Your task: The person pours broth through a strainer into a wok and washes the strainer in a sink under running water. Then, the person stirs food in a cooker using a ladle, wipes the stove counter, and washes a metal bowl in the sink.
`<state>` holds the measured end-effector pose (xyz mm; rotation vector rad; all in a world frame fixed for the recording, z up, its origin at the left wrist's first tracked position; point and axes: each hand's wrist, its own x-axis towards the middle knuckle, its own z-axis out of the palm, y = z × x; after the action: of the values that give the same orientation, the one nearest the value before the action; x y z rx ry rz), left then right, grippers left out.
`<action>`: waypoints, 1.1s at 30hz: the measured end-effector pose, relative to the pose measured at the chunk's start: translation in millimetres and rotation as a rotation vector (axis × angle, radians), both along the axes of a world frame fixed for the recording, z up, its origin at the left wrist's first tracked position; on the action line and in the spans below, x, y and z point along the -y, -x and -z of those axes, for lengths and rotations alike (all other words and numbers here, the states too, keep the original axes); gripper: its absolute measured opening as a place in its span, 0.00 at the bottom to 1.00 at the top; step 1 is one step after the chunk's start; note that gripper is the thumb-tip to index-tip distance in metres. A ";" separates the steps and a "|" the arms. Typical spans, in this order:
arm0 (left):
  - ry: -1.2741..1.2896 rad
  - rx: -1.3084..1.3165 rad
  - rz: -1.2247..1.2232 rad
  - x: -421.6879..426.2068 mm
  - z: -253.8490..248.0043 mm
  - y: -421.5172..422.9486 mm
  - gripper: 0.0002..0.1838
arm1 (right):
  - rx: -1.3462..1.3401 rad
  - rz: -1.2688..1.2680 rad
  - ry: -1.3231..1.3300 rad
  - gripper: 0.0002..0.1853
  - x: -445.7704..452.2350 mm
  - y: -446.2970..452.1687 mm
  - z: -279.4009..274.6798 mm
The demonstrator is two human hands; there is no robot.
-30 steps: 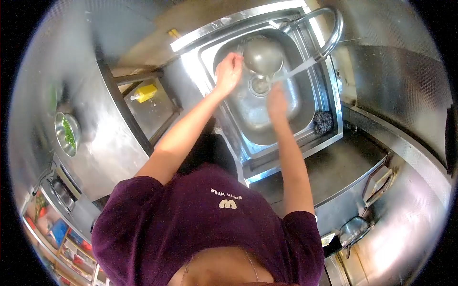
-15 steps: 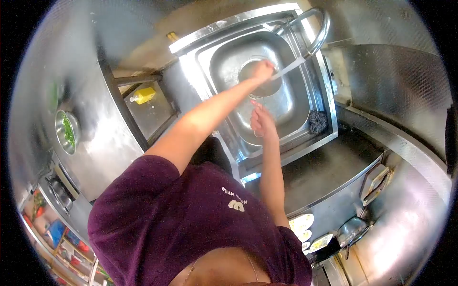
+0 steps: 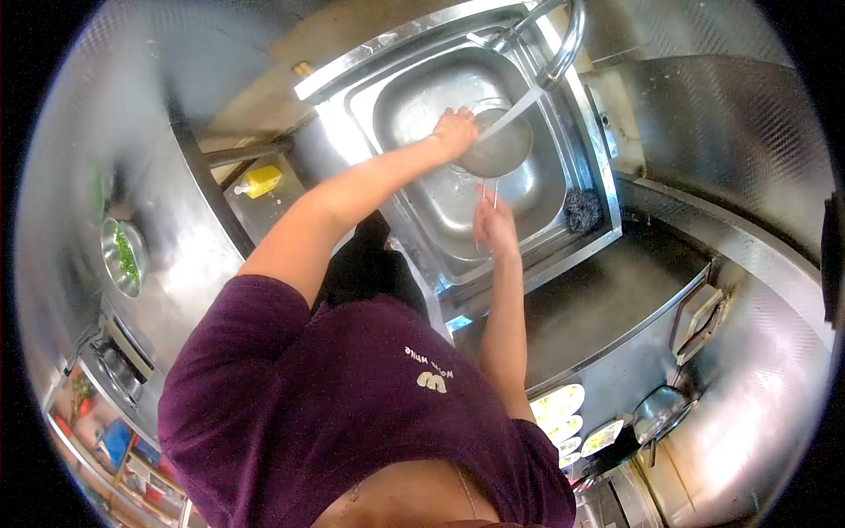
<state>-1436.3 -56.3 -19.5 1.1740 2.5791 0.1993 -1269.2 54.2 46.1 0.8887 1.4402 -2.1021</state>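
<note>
A round mesh strainer with a wire handle is held over the sink basin, under a stream of running water. My right hand is wrapped around its handle, on the side nearest my body. At the strainer's left rim is my left hand, fingers somewhat apart and stretched out. Whether those fingers press on the rim I cannot tell. Water falls into the strainer from the curved metal faucet. The contents of the strainer are too blurred to make out.
A dark scouring pad sits on the sink's right edge. Left of the sink are a yellow bottle and a metal bowl of chopped greens. Plates of food and a wok stand at lower right.
My left hand has moved from inside the strainer to its left rim, uncovering the mesh. The strainer now shows more fully under the water, with my right hand still on the handle.
</note>
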 end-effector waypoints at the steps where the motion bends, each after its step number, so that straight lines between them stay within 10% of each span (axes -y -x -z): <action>1: -0.084 -0.095 -0.047 -4.8 1.0 1.1 0.18 | 0.002 -0.016 -0.016 0.18 2.4 -1.3 -2.2; 5: -0.420 0.233 -0.234 -28.0 -5.2 -3.5 0.16 | 0.073 -0.032 -0.019 0.17 11.4 -3.7 -7.3; 8: -0.448 -0.086 -0.236 -27.0 -21.1 13.9 0.14 | 0.107 -0.065 0.044 0.17 11.9 -10.2 -11.0; 11: -0.636 0.481 -0.024 -42.0 11.6 21.8 0.13 | 0.132 -0.110 0.024 0.17 14.1 -12.2 -12.1; 15: -0.386 -0.051 0.527 -56.5 0.3 34.9 0.10 | 0.124 -0.139 -0.117 0.17 12.0 -9.8 -25.8; 21: -0.077 0.228 -0.156 -17.2 -16.1 38.5 0.08 | 0.067 -0.176 -0.274 0.17 0.0 -23.0 -29.7; 27: -0.515 0.486 -0.193 -14.1 -5.5 7.0 0.13 | -0.295 -0.387 -0.957 0.19 4.0 -28.6 39.7; 30: -0.178 -0.119 0.035 -0.5 -29.1 -19.9 0.26 | -0.094 -0.500 -1.193 0.20 15.8 -0.5 17.9; 33: -0.223 -0.092 0.281 10.0 -38.0 -26.0 0.32 | -0.053 -0.586 -1.321 0.18 23.5 19.1 0.9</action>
<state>-1410.3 -66.3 18.5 1.6442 2.4794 0.3852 -1288.3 30.7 45.2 0.6157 2.6864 -0.5818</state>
